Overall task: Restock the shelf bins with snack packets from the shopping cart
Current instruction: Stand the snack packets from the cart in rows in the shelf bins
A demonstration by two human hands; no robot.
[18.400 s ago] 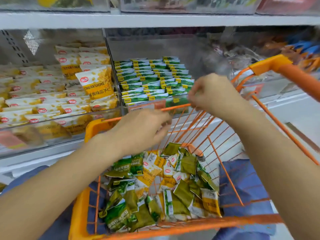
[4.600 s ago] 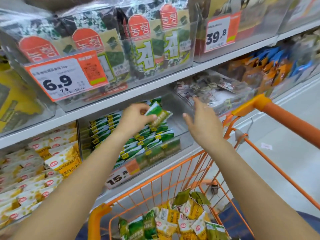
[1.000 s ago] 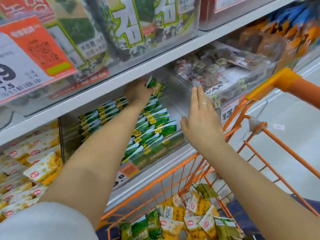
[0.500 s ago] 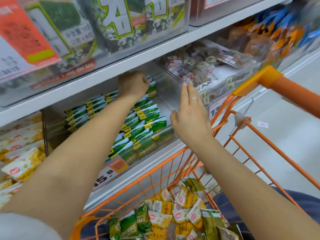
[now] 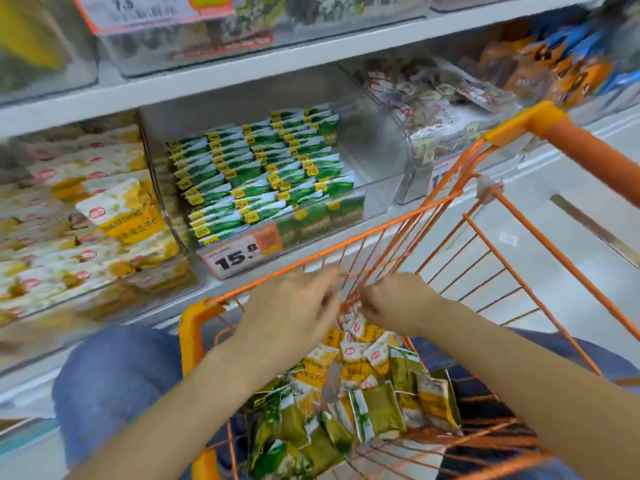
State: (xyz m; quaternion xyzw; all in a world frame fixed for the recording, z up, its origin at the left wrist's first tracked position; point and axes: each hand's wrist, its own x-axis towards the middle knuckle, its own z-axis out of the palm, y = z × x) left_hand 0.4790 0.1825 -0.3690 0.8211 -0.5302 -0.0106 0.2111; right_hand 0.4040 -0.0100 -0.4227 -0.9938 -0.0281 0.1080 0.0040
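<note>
Both hands over cart (image 5: 194,327) far rim: left hand (image 5: 294,306) empty, loose; right hand (image 5: 391,303) grip unclear. Risk: mixed packets (image 5: 363,386), wrong-flavour grab for green bin (image 5: 374,206).

An orange-and-white paper price tag (image 5: 239,252) printed 15.8 sits on a bin front. Another orange price label (image 5: 152,10) hangs above. Pale grey floor (image 5: 568,237) stretches right, with blue denim trousers (image 5: 114,386) below.

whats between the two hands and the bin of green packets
Head view: the cart's orange wire front wall stands between the hands and the green-packet bin.
</note>
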